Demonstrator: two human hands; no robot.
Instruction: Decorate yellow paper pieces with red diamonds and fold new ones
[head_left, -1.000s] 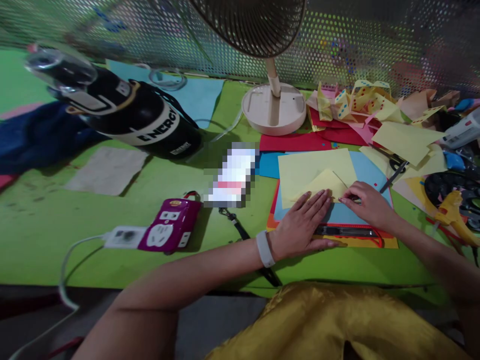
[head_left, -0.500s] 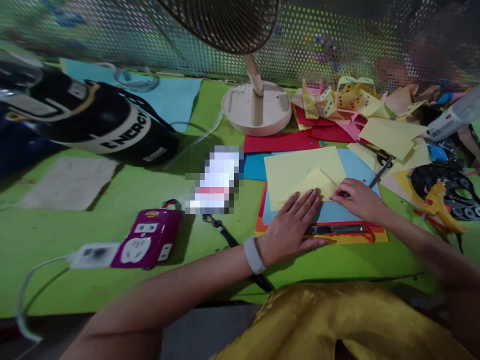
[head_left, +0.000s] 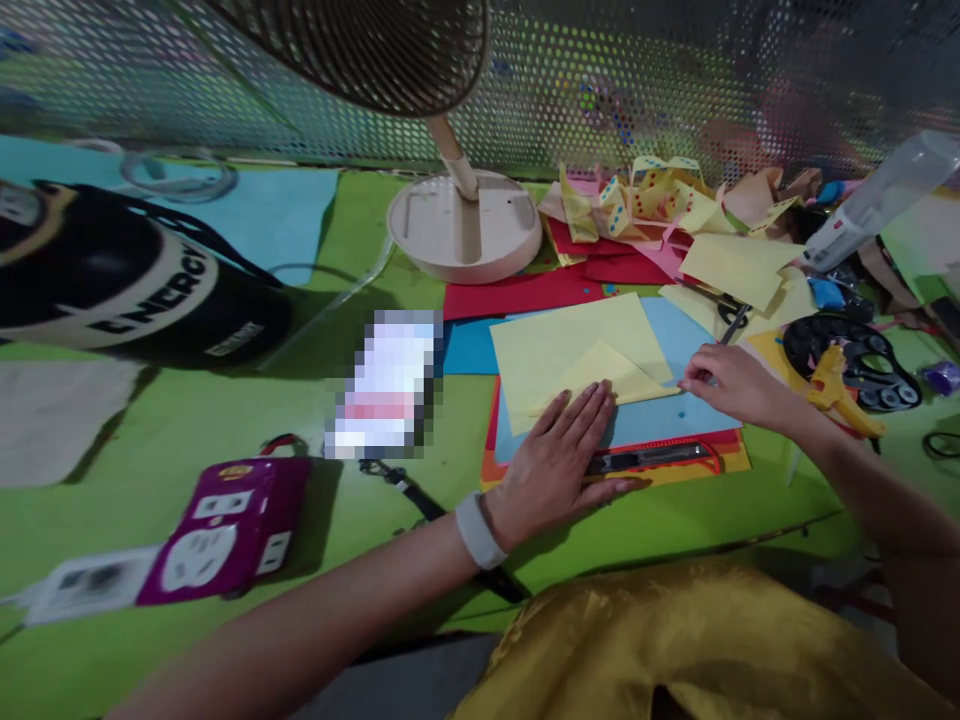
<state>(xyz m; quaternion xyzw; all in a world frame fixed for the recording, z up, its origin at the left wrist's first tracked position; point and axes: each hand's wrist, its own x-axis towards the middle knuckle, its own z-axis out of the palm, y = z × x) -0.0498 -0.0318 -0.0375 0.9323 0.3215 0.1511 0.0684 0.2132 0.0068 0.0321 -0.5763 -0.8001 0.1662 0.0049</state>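
My left hand lies flat, fingers stretched out, on the near edge of a yellow paper sheet with a corner folded over it. The sheet rests on blue paper and a stack of red and orange sheets. My right hand pinches the right tip of the folded yellow corner, fingers pressed together. A utility knife lies along the stack's near edge, just right of my left hand. A white band sits on my left wrist.
A fan base stands behind the papers. A black bottle lies at the left, a purple power strip near the front left. Paper scraps, scissors, a yellow glue gun and a white tool crowd the right.
The view has swung right, so everything shifted left in frame. My right hand slid to the right along the folded yellow corner; my left hand stays flat on the sheet.
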